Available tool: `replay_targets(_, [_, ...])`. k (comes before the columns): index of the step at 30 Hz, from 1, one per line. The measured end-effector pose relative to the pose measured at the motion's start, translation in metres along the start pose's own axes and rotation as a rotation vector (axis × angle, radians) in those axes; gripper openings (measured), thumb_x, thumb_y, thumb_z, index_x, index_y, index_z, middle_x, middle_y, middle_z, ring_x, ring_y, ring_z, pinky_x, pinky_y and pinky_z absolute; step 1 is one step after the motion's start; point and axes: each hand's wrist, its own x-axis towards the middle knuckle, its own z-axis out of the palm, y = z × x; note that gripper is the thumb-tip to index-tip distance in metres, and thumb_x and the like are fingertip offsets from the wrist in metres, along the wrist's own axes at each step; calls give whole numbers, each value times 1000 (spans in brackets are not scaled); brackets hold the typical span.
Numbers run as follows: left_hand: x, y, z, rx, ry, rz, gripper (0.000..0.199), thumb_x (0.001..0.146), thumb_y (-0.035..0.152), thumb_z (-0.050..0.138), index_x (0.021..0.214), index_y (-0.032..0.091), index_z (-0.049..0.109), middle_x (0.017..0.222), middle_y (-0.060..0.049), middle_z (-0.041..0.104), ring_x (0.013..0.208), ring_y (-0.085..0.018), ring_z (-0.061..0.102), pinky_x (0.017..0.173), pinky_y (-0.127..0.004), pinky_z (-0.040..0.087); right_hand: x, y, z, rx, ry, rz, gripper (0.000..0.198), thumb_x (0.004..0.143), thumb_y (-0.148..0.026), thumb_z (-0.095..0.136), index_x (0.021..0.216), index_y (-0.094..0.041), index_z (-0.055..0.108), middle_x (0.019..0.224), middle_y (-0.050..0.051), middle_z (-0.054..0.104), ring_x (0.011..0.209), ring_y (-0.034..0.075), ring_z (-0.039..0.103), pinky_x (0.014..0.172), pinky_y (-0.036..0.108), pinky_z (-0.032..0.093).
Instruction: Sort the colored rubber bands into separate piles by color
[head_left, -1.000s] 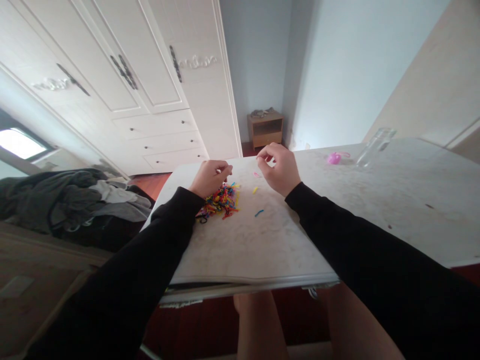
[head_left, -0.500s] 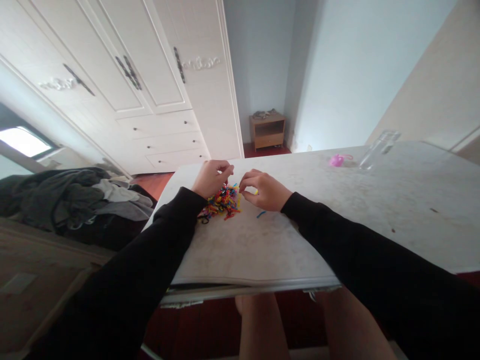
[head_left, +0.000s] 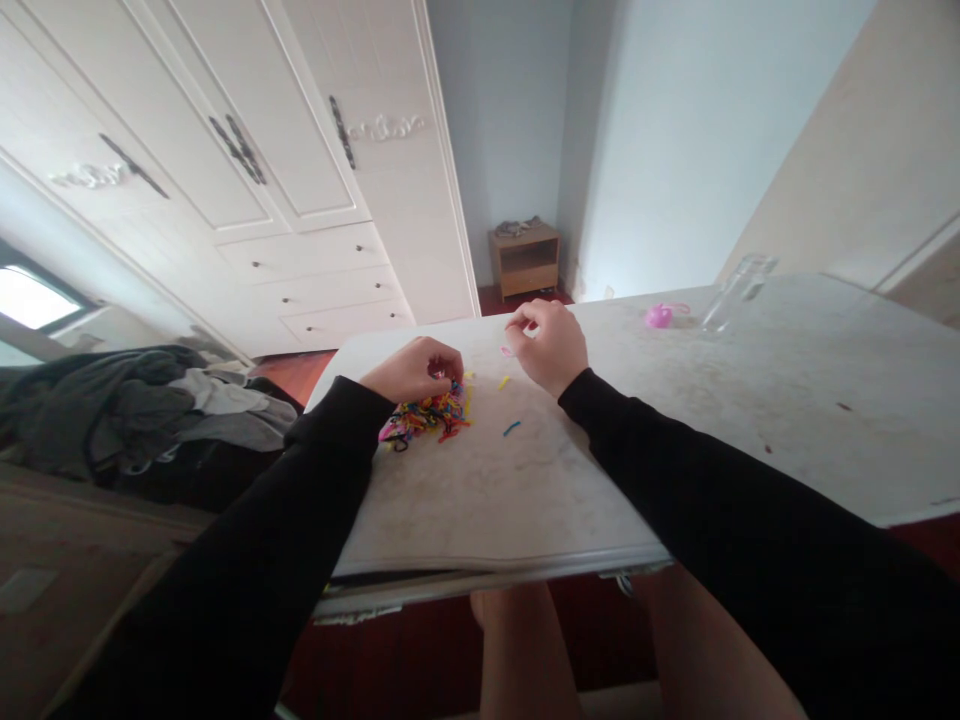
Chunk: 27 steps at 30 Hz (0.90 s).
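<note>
A heap of small rubber bands [head_left: 433, 418] in many colours lies on the left part of the white table [head_left: 480, 500]. My left hand [head_left: 421, 370] is over the heap's far side, fingers curled and tips pinched down at the bands; what they grip is hidden. To the right, my right hand [head_left: 553, 345] is closed, with thumb and fingers together. Just below its fingertips is a pink band [head_left: 506, 351]; whether they still touch it is unclear. A single yellow band [head_left: 504, 382] and a blue band [head_left: 511, 429] lie apart, between the heap and my right forearm.
Towards the table's far right are a pink rounded object with a loop [head_left: 660, 316] and a clear glass bottle [head_left: 739, 293], which looks tilted. Clothes [head_left: 150, 410] are piled left of the table. A white wardrobe [head_left: 315, 200] and a small wooden cabinet [head_left: 525, 262] stand beyond.
My right hand has moved away from the heap, up and to the right, and a pink band now shows by its fingertips. My left hand has lowered onto the heap. The view has shifted slightly.
</note>
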Motion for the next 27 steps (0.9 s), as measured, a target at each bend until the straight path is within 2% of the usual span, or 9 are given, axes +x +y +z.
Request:
replay_targets(6, [1,-3,2,25,-66,-28,16,64,22,64,74,18,76,64,-2,69,58,-13,55,57,-25,41,3,4,-2,24,39,9,16,84,-18,58,69,-23,59,80,6,70,81,23,58,81,40,44])
replay_targets(13, [0,-1,-1,19,37,13,18,66,19,62,79,17,75,64,-1,66,61,-13,57,59,-25,43,3,3,0,18,20,-1,16,84,-18,58,69,-23,59,80,6,69,81,23,57,81,39,44])
replay_targets(20, [-1,0,2,32,-70,-26,18,67,22,67,81,18,78,61,0,66,55,-12,55,55,-25,42,4,2,-1,25,19,10,17,84,-17,59,68,-23,58,79,6,68,82,24,56,80,40,42])
replay_targets(27, [-1,-1,-2,39,11,0,23,66,17,62,83,18,78,60,1,64,57,-12,56,57,-25,42,3,2,-1,29,13,-2,18,84,-17,59,67,-23,58,78,6,67,81,24,56,80,40,42])
